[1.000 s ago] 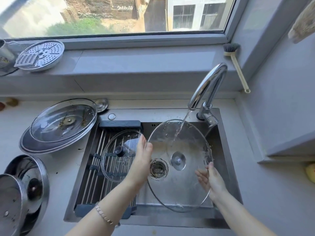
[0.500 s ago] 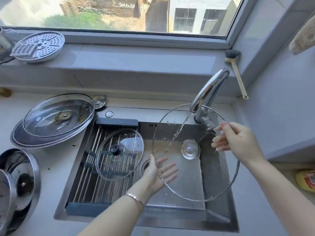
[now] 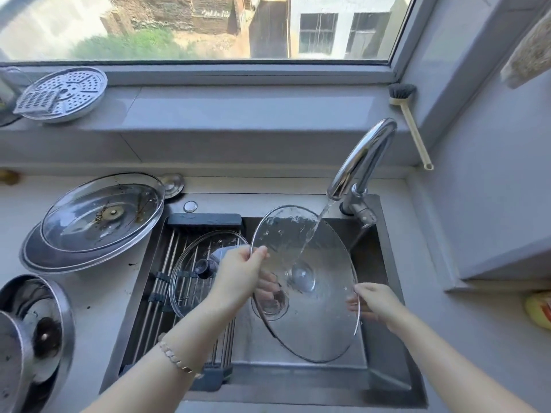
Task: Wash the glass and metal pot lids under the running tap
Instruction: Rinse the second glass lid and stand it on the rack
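My left hand [image 3: 241, 275] pinches the left rim of a large glass lid [image 3: 322, 332], thumb on the near face and fingers curled behind, where they show through the glass. My right hand [image 3: 380, 304] pinches the opposite rim the same way, thumb in front, fingers blurred behind the glass. Between my hands the lid is tilted, its far edge raised, and its round knob [image 3: 302, 277] sits near the centre.

Just beyond my hands, a stream of water [image 3: 316, 231] falls onto the lid's upper part from a curved chrome tap [image 3: 365, 156] up and to the right of my right hand. Under the lid lies the steel sink [image 3: 387, 380].

Directly left of my left hand, a smaller glass lid [image 3: 190, 284] with a dark knob rests on a roll-up drying rack [image 3: 162, 281] across the sink's left half. Further left on the counter, a soiled glass lid [image 3: 101, 216] lies stacked on a metal lid [image 3: 44, 257]. Nearer my left elbow are more metal lids [image 3: 38, 332].

Far beyond my right hand, a dish brush [image 3: 413, 126] leans in the window corner.
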A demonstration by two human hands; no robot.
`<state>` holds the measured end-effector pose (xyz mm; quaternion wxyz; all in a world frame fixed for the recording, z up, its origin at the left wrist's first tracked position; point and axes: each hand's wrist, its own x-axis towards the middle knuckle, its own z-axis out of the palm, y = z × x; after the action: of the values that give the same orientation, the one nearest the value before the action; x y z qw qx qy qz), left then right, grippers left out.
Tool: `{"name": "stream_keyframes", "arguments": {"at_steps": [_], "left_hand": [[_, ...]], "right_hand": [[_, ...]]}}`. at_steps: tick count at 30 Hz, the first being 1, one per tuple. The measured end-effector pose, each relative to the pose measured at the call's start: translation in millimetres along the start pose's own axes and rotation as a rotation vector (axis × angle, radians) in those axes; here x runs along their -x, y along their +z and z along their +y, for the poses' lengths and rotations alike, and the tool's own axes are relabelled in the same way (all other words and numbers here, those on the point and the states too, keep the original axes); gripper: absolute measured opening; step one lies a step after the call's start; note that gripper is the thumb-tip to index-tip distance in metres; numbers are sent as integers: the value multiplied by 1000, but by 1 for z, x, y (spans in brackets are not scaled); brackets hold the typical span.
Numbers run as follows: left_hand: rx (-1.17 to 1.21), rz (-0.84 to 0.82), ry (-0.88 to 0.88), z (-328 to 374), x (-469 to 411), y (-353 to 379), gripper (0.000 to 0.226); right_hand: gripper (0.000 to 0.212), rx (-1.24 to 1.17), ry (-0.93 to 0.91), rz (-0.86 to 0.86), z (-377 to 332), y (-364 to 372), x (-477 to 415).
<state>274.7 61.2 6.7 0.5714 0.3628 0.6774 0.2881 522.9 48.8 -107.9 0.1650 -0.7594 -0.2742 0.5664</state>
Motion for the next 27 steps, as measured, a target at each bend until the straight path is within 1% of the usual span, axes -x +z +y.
{"name": "stream_keyframes", "arguments": {"at_steps": [2,4,5,6,8,9,11,12,16,18,20,21,23,25,26,27], "left_hand": [[-131,35,120,12,7,6,28],[-309,91,250,18,12,11,34],[-413,111,301,19,12,12,36],[-496,123,333,19,12,13,38],[-569,139,341,18,11,13,39],[-577,147,333,17,9,12,39],[-568,163,305,15,5,8,40],[-566,166,291,14,4,6,40],[-549,174,252,11,2,0,41],[-517,164,227,8,3,0,42],[-477,158,189,7,2,0,40],[-467,151,172,6,1,1,37],[-463,124,121,8,-1,2,31],[-462,84,64,15,0,5,27],[-456,65,41,19,1,6,25],[-436,44,19,24,3,8,22]], "right_hand": [[35,44,-87,54,-8,4,-5],[45,-3,-200,135,-30,4,-5],[47,-55,-242,156,-43,3,-6],[41,-104,-278,168,-55,2,-8],[22,-161,-312,199,-77,2,-7],[24,-176,-324,212,-82,3,-10],[46,-214,-298,230,-90,9,-16],[53,-211,-293,242,-93,12,-19],[58,-121,-321,237,-109,20,-17],[56,25,-333,179,-111,18,-2],[55,254,-365,68,-110,17,24],[54,399,-397,-9,-109,19,41],[48,627,-494,-236,-106,27,76],[49,672,-568,-452,-100,37,109],[53,673,-583,-503,-97,42,121],[59,715,-608,-494,-93,46,129]]}}
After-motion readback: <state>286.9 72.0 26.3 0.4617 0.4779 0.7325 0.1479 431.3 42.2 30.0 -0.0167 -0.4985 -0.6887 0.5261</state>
